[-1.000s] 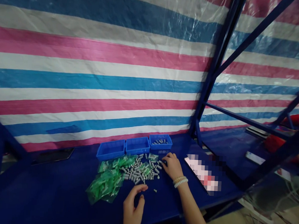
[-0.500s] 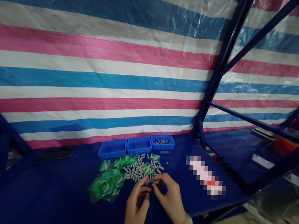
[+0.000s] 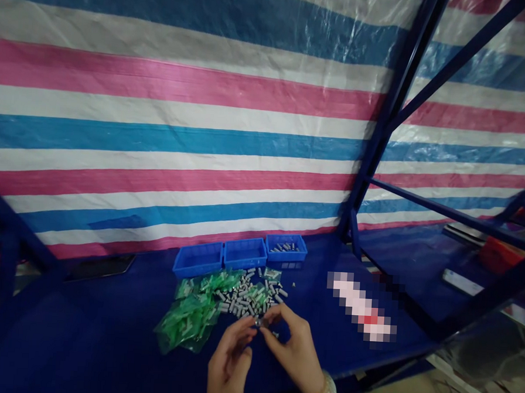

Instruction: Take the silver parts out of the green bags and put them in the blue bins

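Observation:
My right hand [image 3: 296,345] pinches a small silvery metal cylinder [image 3: 258,323] between thumb and forefinger, just in front of the heap. My left hand [image 3: 231,359] is close at its left end, fingers loosely curved and the thumb apart. Its fingertips come up to the piece; whether they touch it I cannot make out. Beyond both hands lies a heap of small metal cylinders [image 3: 241,304], loose on the blue table [image 3: 119,330]. Green-tinted clear plastic bags [image 3: 188,324] are piled to its left, with small pieces showing inside some.
Three blue trays stand in a row behind the heap: a left tray [image 3: 197,269], a middle tray [image 3: 244,263] and a right tray [image 3: 286,256] holding several metal pieces. A dark flat phone-like object [image 3: 103,266] lies at the back left. Blue frame posts [image 3: 375,144] rise at the right.
Both hands have shifted slightly left, with the metal cylinder, which now points more toward me. The left fingers have loosened around it. Trays, bags and heap look unmoved.

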Demonstrator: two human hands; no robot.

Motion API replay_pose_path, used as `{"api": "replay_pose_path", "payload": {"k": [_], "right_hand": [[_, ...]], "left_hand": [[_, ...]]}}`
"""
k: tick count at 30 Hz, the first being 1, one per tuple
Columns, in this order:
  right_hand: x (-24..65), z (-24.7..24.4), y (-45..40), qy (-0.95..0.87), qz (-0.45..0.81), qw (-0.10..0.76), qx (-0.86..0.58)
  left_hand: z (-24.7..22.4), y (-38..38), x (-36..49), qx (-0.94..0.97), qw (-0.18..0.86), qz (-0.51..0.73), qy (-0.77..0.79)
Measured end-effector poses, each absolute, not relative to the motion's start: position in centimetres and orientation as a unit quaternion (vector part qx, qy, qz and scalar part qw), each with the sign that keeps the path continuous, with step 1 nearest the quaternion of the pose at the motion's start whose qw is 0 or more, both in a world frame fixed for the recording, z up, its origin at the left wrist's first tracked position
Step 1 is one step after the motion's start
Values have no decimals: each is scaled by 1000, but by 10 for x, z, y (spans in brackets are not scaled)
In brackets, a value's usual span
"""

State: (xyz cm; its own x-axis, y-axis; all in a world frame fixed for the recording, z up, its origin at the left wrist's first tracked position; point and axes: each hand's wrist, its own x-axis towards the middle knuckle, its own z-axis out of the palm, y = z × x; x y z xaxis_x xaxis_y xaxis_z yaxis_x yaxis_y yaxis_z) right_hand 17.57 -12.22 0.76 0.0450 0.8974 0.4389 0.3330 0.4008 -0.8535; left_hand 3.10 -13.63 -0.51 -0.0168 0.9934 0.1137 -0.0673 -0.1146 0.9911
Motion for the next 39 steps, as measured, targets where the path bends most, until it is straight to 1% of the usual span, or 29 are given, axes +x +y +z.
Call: {"api": "replay_pose_path", "payload": {"k": [4, 6, 8, 10, 13, 17, 19, 21, 23, 26, 28, 30, 32, 36, 39], "right_hand": [[177, -8, -119, -615, 306, 545, -480], [184, -10, -111, -611, 303, 550, -482], [197, -7, -95, -627, 264, 551, -484], [214, 4, -68, -650, 177, 548, -495], [239, 23, -19, -679, 67, 514, -520], [259, 27, 24, -685, -3, 422, -594], [260, 14, 22, -689, 1, 395, -607], [258, -3, 8, -707, 39, 370, -602], [253, -21, -12, -727, 63, 325, -601], [246, -38, -37, -715, 47, 282, -638], [242, -43, -45, -699, 34, 270, -662], [239, -43, -50, -688, 27, 280, -669], [236, -41, -56, -680, 32, 328, -655], [221, -31, -82, -655, 113, 456, -591], [204, -18, -106, -661, 158, 485, -550]], "left_hand": [[-10, -131, 33, 575, 442, 527, 444], [-17, -126, 34, 594, 417, 523, 446], [-24, -120, 34, 625, 394, 501, 450], [-30, -115, 35, 659, 377, 473, 448], [-33, -113, 36, 690, 362, 451, 436], [-34, -115, 35, 695, 357, 445, 438], [-34, -115, 33, 693, 358, 445, 441], [-34, -115, 32, 691, 359, 446, 441], [-33, -114, 31, 690, 363, 445, 441], [-32, -113, 32, 692, 372, 438, 436], [-33, -113, 31, 693, 376, 434, 435], [-35, -113, 30, 689, 379, 435, 439], [-37, -113, 30, 678, 382, 443, 445], [-33, -113, 32, 643, 408, 479, 437], [-22, -116, 35, 613, 445, 491, 430]]}}
